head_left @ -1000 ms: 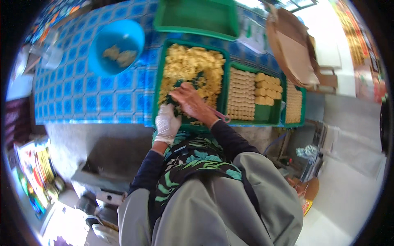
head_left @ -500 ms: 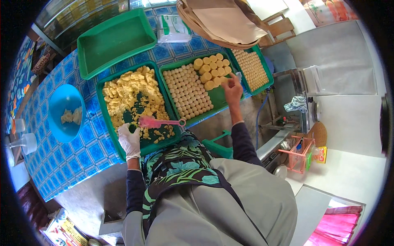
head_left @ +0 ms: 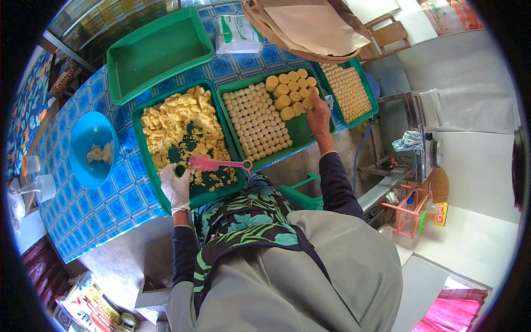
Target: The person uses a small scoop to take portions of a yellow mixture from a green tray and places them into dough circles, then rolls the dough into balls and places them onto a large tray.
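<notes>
Left hand [head_left: 175, 191] half-curls over the dough tray [head_left: 219, 193], hold unclear; right of it, the right hand [head_left: 319, 114], partly open, grip hidden, could topple cylinders [head_left: 295, 96] by brushing them.

The sleeves [head_left: 338, 180] are dark, the glove [head_left: 176, 191] white.

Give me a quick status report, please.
Gloved left hand at dough tray, grip unclear. Bare right hand by yellow rounds, contact unclear. Pink scoop lying beside left hand.
</notes>
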Available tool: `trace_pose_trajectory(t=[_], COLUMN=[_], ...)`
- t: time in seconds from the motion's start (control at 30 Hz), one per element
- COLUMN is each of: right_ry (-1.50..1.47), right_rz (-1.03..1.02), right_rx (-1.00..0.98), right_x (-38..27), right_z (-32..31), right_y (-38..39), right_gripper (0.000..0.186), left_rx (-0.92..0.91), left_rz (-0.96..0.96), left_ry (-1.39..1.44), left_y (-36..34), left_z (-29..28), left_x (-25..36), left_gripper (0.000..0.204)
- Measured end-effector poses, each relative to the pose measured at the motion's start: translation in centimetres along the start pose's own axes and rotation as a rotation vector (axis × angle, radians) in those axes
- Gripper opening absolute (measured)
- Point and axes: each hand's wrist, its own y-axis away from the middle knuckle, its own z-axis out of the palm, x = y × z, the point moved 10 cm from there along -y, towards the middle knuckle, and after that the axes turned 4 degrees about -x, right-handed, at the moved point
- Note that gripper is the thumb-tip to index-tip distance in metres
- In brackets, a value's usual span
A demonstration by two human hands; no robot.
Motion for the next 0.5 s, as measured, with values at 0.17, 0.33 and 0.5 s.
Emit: trace_pose_trajectory(t=[0.17, 0.33, 0.5], right_ry=[0.017, 0.046, 0.096], right_rz=[-0.012, 0.01, 0.031], right_rx=[0.076, 0.099, 0.027], right_x=[-0.3, 0.2, 0.7], right_z=[-0.8, -0.6, 0.2], right_y=[0.3, 0.4, 0.2], right_gripper=[0.083, 0.08, 0.067], left_rx=[0.003, 0.029, 0.012], left_rz=[0.012, 0.044, 0.018], left_ry=[0.043, 0.064, 0.061], left_y=[0.0, -0.2, -0.1], left_z=[0.1, 0.1, 0.1], left_x=[0.1, 0.0, -0.3], left_gripper=[0.045, 0.043, 0.041])
